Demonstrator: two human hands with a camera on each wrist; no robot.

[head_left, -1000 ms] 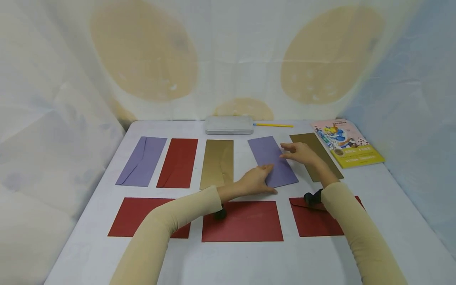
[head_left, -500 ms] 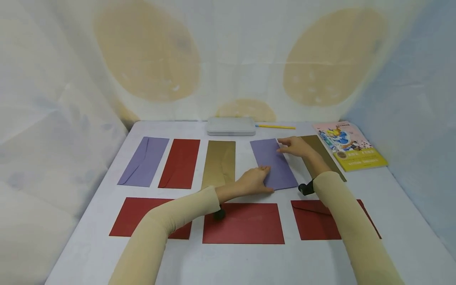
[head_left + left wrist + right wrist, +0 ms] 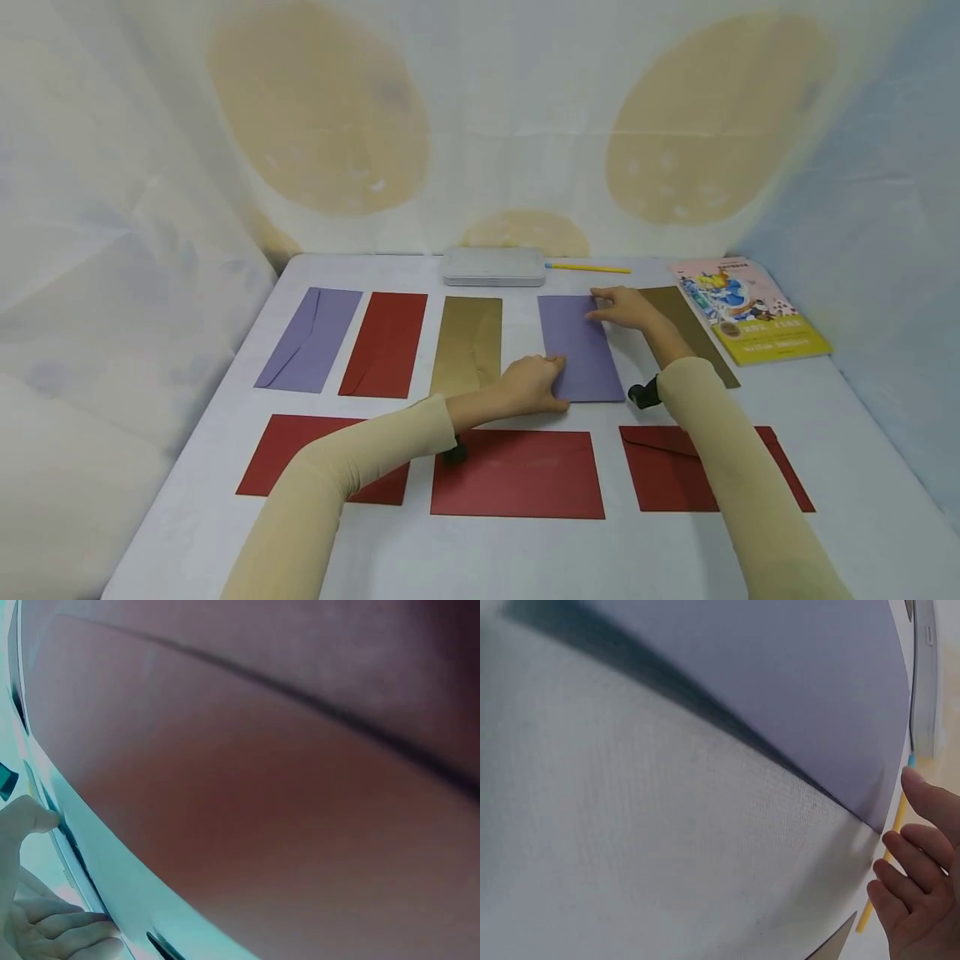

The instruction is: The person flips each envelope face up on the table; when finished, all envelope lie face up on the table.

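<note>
A purple envelope (image 3: 581, 350) lies between the two hands in the head view, its long sides running away from the person. My left hand (image 3: 525, 387) touches its lower left corner, thumb near the bottom edge and fingers by the left edge. At the upper right corner, the thumb and fingers of my right hand (image 3: 630, 310) touch the right edge. The right wrist view shows that hand (image 3: 922, 862) with relaxed fingers beside the purple envelope's corner (image 3: 817, 690). In the left wrist view the fingers of the left hand (image 3: 64, 930) are loosely bent.
Left of it lie a gold envelope (image 3: 471, 342), a red one (image 3: 386, 342) and another purple one (image 3: 311, 337). Another gold envelope (image 3: 686, 325) is to the right. Red envelopes (image 3: 517, 479) line the front. Behind are a grey case (image 3: 493, 267), a pencil (image 3: 588, 267) and a book (image 3: 750, 308).
The purple envelope has turned from a slant to nearly straight. My right hand has come left onto its upper right edge, while the left hand stays at the lower left corner.
</note>
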